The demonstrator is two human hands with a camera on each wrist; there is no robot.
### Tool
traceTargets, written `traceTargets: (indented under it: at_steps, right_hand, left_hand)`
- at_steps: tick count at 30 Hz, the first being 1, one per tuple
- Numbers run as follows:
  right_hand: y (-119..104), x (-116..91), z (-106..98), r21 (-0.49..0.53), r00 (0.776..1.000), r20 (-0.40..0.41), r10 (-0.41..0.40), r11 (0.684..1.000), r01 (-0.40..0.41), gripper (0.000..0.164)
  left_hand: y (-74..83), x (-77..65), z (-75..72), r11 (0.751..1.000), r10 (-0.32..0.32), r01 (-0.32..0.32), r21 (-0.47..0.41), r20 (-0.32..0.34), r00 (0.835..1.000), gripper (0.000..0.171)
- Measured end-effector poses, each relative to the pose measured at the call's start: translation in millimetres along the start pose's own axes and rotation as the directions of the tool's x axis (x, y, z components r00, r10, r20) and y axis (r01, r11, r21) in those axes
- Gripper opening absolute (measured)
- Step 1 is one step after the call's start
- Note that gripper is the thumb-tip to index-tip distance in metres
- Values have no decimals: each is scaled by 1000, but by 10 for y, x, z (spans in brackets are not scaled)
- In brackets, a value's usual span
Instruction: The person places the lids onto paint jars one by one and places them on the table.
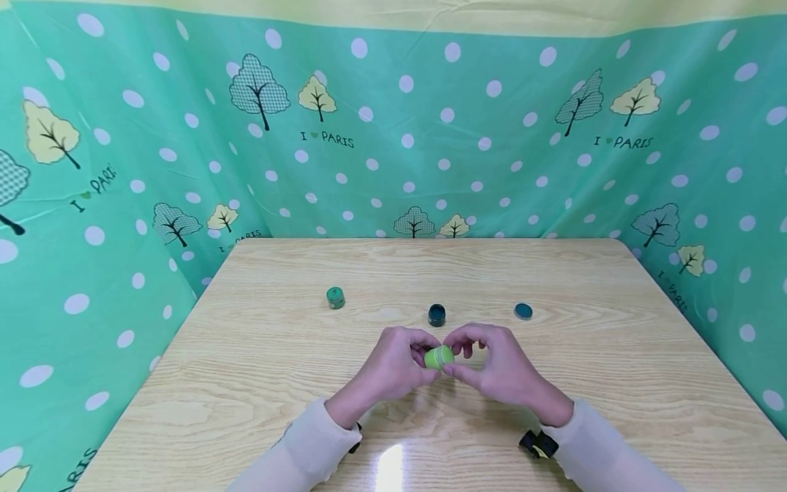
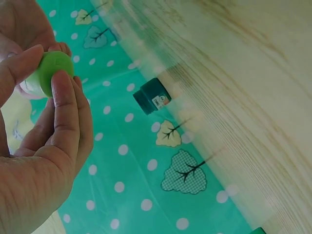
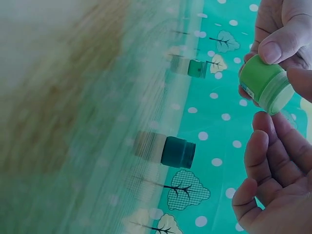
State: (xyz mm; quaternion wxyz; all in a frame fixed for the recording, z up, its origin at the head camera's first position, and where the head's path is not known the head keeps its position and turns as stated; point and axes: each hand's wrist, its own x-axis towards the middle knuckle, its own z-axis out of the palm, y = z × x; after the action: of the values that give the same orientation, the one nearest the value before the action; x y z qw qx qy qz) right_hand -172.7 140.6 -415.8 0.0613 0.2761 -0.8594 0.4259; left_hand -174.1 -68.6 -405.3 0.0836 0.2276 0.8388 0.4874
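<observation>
A small light-green paint jar [image 1: 439,357] is held tilted above the table between both hands. My left hand [image 1: 396,362] grips its body, with the thumb and fingers around the green base [image 2: 56,68] in the left wrist view. My right hand [image 1: 492,362] pinches the paler, ringed end [image 3: 278,97] between thumb and fingertips; its other fingers are spread below. Whether a lid sits on that end I cannot tell. Just beyond the hands stands an open dark teal paint jar [image 1: 436,316].
To the right of the teal jar lies a round blue-teal lid [image 1: 523,311]. Farther left stands a green jar [image 1: 335,298] with its lid on. The pale wooden table [image 1: 258,383] is backed by a green dotted cloth [image 1: 381,89].
</observation>
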Motion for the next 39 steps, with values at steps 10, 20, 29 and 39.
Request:
traceTargets:
  at_steps: [10,20,29,39]
  right_hand:
    - [-14,4,35,-14,997,-34,64,998,-64,20]
    - [-2,3,72,-22,994,-35,108,994,-108,27]
    - [-10,5,49,-34,993,-41,106,994,-108,28]
    - [-18,0,-44,-57,1000,-6,-27,998,27,39]
  left_hand:
    - [1,-4,3,1000,-4,4,11,-5,1000,23]
    - [3,-13,17,999,-12,13,41,-4,1000,25]
    - [14,-18,10,999,-24,24,37,-4,1000,25]
    - [16,-15,5,1000,-19,19,-5,-7,1000,25]
